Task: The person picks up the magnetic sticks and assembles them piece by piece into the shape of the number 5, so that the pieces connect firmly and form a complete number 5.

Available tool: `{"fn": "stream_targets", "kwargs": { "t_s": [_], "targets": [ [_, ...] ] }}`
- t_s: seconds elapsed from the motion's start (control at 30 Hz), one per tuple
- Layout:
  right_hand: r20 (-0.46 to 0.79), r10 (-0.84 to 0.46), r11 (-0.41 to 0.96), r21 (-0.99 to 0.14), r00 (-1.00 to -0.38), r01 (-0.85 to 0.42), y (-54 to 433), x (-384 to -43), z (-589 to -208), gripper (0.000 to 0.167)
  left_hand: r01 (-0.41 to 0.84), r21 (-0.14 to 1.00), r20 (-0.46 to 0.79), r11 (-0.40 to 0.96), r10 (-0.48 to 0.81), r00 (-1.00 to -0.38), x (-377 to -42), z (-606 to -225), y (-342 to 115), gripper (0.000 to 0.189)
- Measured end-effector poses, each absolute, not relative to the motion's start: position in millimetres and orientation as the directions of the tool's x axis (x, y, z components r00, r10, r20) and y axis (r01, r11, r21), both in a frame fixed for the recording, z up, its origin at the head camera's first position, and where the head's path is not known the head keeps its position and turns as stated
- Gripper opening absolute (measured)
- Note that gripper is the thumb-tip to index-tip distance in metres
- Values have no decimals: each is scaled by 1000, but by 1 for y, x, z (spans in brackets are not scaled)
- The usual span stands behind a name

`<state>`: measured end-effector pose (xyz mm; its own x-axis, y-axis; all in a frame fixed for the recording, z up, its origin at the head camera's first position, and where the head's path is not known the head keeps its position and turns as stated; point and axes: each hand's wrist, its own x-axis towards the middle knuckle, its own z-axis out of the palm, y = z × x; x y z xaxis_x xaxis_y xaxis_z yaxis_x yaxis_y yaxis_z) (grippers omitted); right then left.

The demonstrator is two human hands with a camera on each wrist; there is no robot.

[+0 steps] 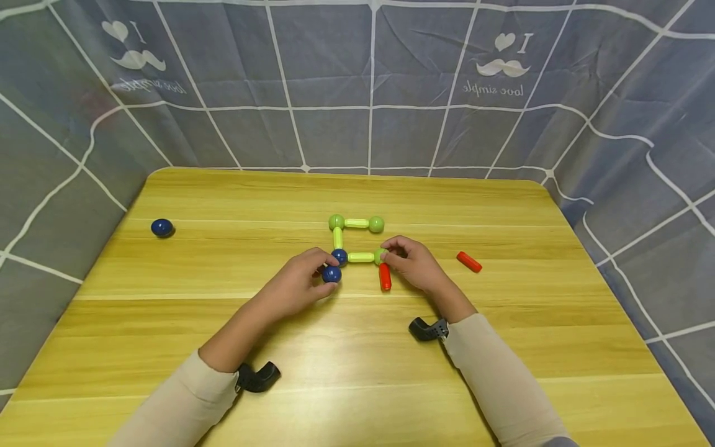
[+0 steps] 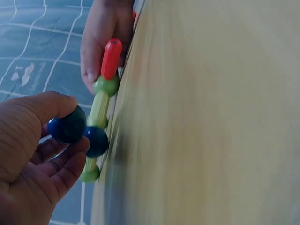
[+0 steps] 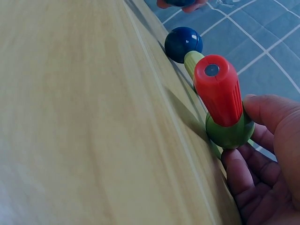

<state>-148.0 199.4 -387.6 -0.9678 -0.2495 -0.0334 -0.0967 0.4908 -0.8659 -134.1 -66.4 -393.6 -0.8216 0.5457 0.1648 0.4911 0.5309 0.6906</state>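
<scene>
My left hand (image 1: 300, 279) holds a blue ball (image 2: 68, 125) between thumb and fingers, close beside a second blue ball (image 1: 339, 256) that is part of a joined shape. From that second ball, one light-green rod (image 1: 337, 238) runs back to a green ball and another (image 1: 360, 257) runs right to the near green ball (image 3: 228, 131). My right hand (image 1: 412, 263) pinches this near green ball. A red rod (image 3: 218, 91) with a grey disc in its end sticks out from it toward me. At the back, a light-green rod (image 1: 356, 223) links two green balls.
A loose red rod (image 1: 469, 261) lies right of my right hand. Far to the left, another blue ball (image 1: 162, 228) rests on the wooden table (image 1: 346, 354). A grey curtain with white lines (image 1: 324, 81) hangs behind the table. Black wrist mounts (image 1: 259, 377) jut from both sleeves.
</scene>
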Motion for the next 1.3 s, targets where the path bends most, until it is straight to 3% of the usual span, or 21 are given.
{"fn": "stream_targets", "kwargs": {
  "t_s": [0.07,0.3,0.77,1.1,1.3],
  "targets": [
    [-27,-251,490,-865,-967,-103,199,-146,-385,24,509,695,180,508,563,-807,-133,-394,-62,31],
    [-7,-245,485,-867,-970,-116,212,-167,-425,25,524,714,191,463,592,-783,-129,-396,-49,35],
    [-13,-247,480,-870,-969,-110,212,-168,-425,23,443,832,143,334,643,-753,-125,-388,-31,37],
    [-12,-235,499,-859,-972,-110,213,-168,-424,23,586,694,149,417,714,-684,-125,-387,-2,25],
    [-8,-240,495,-861,-971,-115,212,-168,-424,23,570,698,118,433,715,-689,-121,-390,7,27]
  ]
}}
